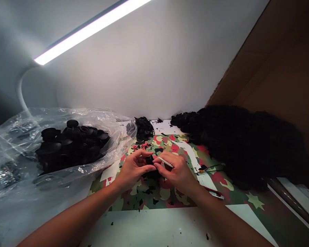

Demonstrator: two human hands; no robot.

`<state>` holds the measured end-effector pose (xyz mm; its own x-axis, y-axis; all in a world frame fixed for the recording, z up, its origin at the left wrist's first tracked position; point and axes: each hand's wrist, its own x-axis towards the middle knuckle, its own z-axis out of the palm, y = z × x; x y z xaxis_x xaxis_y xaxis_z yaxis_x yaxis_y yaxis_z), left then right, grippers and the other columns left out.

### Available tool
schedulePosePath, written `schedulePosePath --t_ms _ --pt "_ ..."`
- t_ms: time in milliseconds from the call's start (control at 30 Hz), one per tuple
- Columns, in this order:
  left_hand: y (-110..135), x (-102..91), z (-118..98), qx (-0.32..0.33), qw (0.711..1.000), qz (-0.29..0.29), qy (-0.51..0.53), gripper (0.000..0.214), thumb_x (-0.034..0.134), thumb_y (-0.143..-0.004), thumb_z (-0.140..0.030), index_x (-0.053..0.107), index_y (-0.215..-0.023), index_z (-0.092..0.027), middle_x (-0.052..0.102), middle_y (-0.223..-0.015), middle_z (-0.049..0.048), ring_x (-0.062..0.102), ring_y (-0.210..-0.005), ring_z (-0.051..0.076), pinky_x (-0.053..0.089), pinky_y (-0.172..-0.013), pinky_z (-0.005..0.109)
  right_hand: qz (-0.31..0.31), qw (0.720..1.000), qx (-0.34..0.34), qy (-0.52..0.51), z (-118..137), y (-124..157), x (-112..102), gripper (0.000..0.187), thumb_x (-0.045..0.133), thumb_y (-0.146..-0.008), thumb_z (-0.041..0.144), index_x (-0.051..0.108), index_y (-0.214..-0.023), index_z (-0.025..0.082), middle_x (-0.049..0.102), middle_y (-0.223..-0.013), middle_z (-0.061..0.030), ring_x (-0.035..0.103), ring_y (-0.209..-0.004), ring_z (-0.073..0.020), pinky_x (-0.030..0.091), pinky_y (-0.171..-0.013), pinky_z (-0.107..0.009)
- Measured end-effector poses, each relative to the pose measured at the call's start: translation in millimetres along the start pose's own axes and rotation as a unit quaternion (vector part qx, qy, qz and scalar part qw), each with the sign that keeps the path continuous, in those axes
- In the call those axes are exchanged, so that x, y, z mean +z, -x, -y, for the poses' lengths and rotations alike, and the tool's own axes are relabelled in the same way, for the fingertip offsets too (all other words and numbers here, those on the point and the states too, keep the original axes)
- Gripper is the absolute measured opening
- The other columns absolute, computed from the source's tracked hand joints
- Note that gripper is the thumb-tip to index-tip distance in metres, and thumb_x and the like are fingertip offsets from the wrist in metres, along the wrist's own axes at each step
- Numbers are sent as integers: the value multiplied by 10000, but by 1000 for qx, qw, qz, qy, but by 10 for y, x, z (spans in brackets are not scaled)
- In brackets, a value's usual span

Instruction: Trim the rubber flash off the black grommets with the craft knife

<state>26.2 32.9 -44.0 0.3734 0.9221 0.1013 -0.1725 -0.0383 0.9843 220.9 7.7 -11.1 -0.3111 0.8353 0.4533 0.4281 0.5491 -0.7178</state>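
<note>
My left hand point(132, 168) is closed around a small black ribbed rubber part point(149, 160), thumb below and fingers above. In my right hand point(175, 168) lies a thin white pen-like tool point(166, 162), pointing toward the part. The right fingertips meet the part's right side; the tool's tip is too small to make out. Both hands are above a camouflage-patterned sheet point(164, 195) strewn with black scraps.
On the left, a clear plastic bag point(118, 137) holds many black ribbed parts point(74, 144). A small heap of black trimmings point(144, 127) sits behind the hands. To the right rises a large black pile point(242, 144) beside cardboard point(280, 61). A lamp point(92, 32) shines overhead.
</note>
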Motion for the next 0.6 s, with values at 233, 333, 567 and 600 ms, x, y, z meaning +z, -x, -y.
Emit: schedulePosePath --t_ms 233,333,567,600 --pt "64 47 -13 127 988 -20 -88 217 813 -808 -189 681 -980 -200 646 -901 22 628 -803 142 521 -715 226 -84 985 148 27 -95 -29 86 146 550 -856 246 597 -732 186 571 -655 13 460 -575 -122 348 -562 -250" --pt "82 81 -55 186 979 -22 -84 250 829 -773 -127 701 -972 -210 650 -919 22 640 -855 145 538 -761 217 -138 965 220 28 -247 -71 -2 167 544 -833 314 588 -732 189 536 -606 21 421 -525 -120 321 -530 -253" --pt "-37 -1 -62 94 993 31 65 248 800 -844 -250 662 -1046 -207 703 -988 54 680 -873 172 566 -775 264 -167 954 247 -11 -406 -116 -134 239 516 -870 410 571 -823 183 509 -638 14 420 -543 -124 314 -518 -246" --pt "-50 -15 -57 79 994 30 68 269 798 -848 -271 653 -1065 -208 699 -994 55 675 -870 174 564 -777 273 -151 957 247 -27 -384 -113 -123 270 493 -890 429 583 -839 179 479 -611 25 404 -520 -121 312 -500 -243"
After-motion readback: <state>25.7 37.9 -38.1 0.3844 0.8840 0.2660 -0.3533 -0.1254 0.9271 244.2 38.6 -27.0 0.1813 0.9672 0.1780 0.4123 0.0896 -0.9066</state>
